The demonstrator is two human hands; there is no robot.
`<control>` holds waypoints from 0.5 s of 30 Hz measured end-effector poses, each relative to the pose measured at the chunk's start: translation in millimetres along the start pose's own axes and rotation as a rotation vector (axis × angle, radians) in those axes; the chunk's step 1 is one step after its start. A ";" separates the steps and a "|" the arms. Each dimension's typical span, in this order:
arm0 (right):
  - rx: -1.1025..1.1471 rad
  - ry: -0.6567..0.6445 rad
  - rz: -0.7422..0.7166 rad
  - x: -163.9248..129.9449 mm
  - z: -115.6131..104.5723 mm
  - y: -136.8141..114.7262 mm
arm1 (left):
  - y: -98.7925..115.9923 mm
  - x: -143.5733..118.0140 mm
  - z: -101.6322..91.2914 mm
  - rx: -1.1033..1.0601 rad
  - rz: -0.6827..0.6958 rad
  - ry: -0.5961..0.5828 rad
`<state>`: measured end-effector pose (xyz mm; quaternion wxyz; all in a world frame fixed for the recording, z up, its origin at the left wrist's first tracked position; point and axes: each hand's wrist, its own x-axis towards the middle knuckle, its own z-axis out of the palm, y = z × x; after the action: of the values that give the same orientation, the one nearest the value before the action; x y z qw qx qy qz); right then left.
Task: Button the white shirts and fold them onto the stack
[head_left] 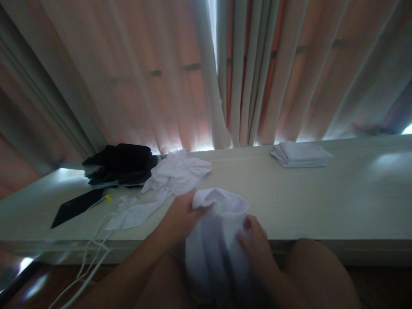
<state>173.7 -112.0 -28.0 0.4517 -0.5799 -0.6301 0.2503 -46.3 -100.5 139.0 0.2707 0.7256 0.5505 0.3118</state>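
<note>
A white cloth garment (pixel 212 244) hangs between my hands at the table's front edge, its lower part draped down over my lap. My left hand (pixel 189 212) grips its upper left side, the thumb lying across the top. On the other side my right hand (pixel 254 240) pinches the fabric lower down, a little blurred. The garment's upper edge is bunched into a rounded fold; its exact kind cannot be made out. Just beyond my left hand lies a crumpled heap of white cloth (pixel 180 171).
The white table (pixel 322 201) runs along closed curtains (pixel 167 77). A stack of black clothes (pixel 125 163) stands at the back left, with a flat black object (pixel 77 208) before it. White cables (pixel 86 262) hang over the front edge. Folded white cloths (pixel 301 154) lie back right.
</note>
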 end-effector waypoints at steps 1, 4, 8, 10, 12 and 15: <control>0.027 -0.062 0.005 1.6 0.3 -1.4 | 0.2 -0.5 -0.6 0.005 0.008 -0.006; 0.116 -0.127 0.011 6.5 -4.7 -4.0 | -6.0 -0.7 -3.0 0.064 0.025 0.018; 0.133 -0.186 0.000 25.2 -37.7 -14.0 | -28.8 3.1 -7.1 0.180 0.040 0.205; 0.086 -0.255 -0.032 40.6 -60.7 -24.4 | -37.6 6.0 -9.4 0.110 0.006 0.195; 0.028 -0.287 -0.061 57.5 -82.0 -37.2 | -39.8 9.2 -12.5 0.019 -0.037 0.143; -0.062 -0.264 -0.118 81.8 -106.6 -58.3 | -31.9 15.9 -21.8 -0.005 0.006 0.139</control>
<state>242.5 -67.7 93.5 0.3606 -0.5176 -0.7245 0.2779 -79.6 -76.1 132.3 0.2328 0.7030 0.5651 0.3636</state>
